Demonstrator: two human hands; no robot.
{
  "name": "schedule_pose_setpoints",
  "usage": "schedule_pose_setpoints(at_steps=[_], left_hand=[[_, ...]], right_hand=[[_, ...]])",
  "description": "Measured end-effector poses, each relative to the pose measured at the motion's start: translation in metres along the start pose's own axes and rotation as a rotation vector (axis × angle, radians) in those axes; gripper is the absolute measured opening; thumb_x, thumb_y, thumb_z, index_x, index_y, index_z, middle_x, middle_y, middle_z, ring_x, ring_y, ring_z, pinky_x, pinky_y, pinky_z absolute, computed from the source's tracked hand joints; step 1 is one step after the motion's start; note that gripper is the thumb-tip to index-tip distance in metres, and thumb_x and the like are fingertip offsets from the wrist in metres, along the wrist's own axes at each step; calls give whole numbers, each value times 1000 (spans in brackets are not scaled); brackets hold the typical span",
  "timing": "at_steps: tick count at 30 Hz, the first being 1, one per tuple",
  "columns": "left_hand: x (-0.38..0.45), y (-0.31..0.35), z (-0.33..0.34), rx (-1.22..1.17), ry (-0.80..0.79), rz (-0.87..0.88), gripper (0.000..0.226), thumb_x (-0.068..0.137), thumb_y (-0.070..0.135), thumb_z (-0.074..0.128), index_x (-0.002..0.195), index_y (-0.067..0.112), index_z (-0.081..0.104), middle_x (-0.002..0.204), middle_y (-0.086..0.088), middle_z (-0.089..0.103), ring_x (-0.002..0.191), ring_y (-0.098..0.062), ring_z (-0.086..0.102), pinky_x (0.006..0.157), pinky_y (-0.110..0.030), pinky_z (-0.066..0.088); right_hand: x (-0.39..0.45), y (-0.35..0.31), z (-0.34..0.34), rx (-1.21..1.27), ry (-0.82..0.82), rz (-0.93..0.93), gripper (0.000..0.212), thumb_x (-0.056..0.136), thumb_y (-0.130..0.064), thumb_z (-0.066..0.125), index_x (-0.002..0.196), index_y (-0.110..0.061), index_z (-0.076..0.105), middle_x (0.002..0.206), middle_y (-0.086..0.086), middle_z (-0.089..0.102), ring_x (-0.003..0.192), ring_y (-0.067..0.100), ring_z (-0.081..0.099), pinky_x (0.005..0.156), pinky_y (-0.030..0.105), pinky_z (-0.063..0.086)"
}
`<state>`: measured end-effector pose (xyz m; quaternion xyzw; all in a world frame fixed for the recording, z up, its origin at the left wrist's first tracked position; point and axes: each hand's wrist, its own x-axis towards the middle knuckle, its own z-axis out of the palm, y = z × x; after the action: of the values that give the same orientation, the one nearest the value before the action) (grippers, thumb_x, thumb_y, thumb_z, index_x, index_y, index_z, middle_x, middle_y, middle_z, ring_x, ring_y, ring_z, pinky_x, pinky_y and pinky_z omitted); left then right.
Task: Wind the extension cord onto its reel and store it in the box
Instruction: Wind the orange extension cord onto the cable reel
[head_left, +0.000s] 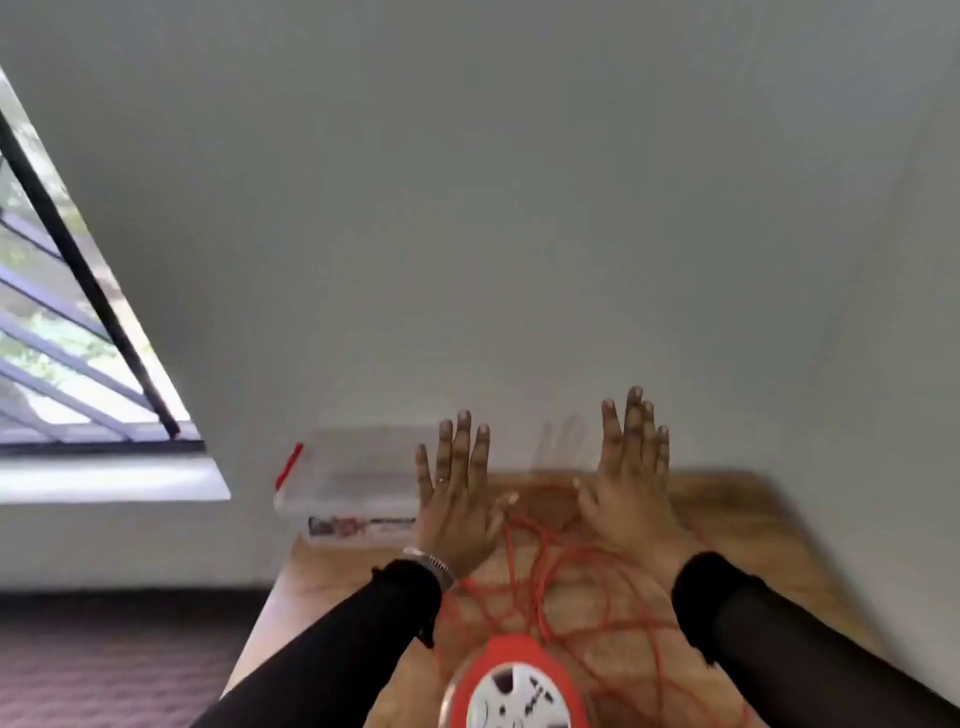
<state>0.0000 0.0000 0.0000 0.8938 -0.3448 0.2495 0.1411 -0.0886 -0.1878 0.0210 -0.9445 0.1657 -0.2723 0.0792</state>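
Note:
A red reel (517, 686) with a white hub lies at the near edge of the wooden table (737, 525). Loose red extension cord (540, 587) sprawls in tangled loops across the table behind the reel. A clear plastic box (353, 483) with a red latch stands at the table's far left corner. My left hand (457, 499) and my right hand (631, 488) are held up above the cord, palms down, fingers spread, holding nothing. Both wrists wear black sleeves.
A pale wall rises directly behind the table. A barred window (78, 364) with a white sill is at the left. Dark carpet (114, 665) covers the floor left of the table.

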Motion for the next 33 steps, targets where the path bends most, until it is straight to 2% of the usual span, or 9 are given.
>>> schedule_pose_setpoints(at_steps=[5,9,11,13,16,21,25,29,33], left_hand=[[-120,-3,20,-124,-175,-94,89,83,55,43,151,14,4,158,-19,9,146,-34,0,112,-57,5],[-162,-3,9,-232,-336,-247,82,84,58,42,150,14,19,159,-9,12,146,-27,11,114,-47,13],[-175,-6,1,-383,-458,-447,72,83,55,52,140,14,34,146,-6,36,132,-25,39,104,-41,34],[-177,-9,-9,-561,-610,-687,54,81,51,64,118,15,53,111,-2,62,100,-19,61,88,-37,50],[-172,-12,-18,-900,-808,-975,31,77,36,76,90,11,65,68,6,69,59,-7,62,56,-27,52],[-160,-1,-25,-1207,-820,-1210,38,75,5,77,106,0,55,86,-9,71,59,-18,68,47,-28,53],[-135,-5,-33,-1072,-861,-1000,45,71,9,81,108,2,55,101,-22,68,70,-26,67,48,-29,53],[-108,-6,-34,-911,-953,-798,38,69,16,82,103,10,65,92,-12,70,67,-17,68,47,-27,54],[-99,-6,-35,-877,-1044,-764,32,67,16,83,96,16,70,86,-5,68,68,-18,68,54,-31,58]], right_hand=[[-107,-13,29,124,-153,18,102,75,-32,64,149,-13,-2,155,20,-12,143,35,-11,113,54,2],[-161,-26,30,239,-259,32,82,83,-40,52,148,-18,8,156,17,2,143,31,1,113,47,8],[-183,-30,25,351,-343,65,71,84,-43,52,145,-25,22,154,3,13,140,23,13,110,39,16],[-201,-29,20,448,-487,114,66,84,-45,55,141,-39,23,145,-13,17,138,14,17,108,30,20],[-211,-23,18,446,-647,117,71,82,-45,60,140,-45,19,148,-15,9,141,12,14,111,28,18],[-194,-16,6,296,-669,-78,69,85,-50,52,140,-54,12,153,-15,3,141,16,9,110,37,24],[-167,-13,-2,61,-660,-539,71,81,-20,59,140,-44,28,144,12,39,131,31,39,90,42,50],[-142,-16,-11,-69,-627,-737,64,70,-29,69,130,-42,48,116,12,64,92,24,68,59,29,57],[-134,-23,-10,-144,-616,-917,53,72,-38,65,123,-46,50,105,12,69,61,15,64,48,27,52]])
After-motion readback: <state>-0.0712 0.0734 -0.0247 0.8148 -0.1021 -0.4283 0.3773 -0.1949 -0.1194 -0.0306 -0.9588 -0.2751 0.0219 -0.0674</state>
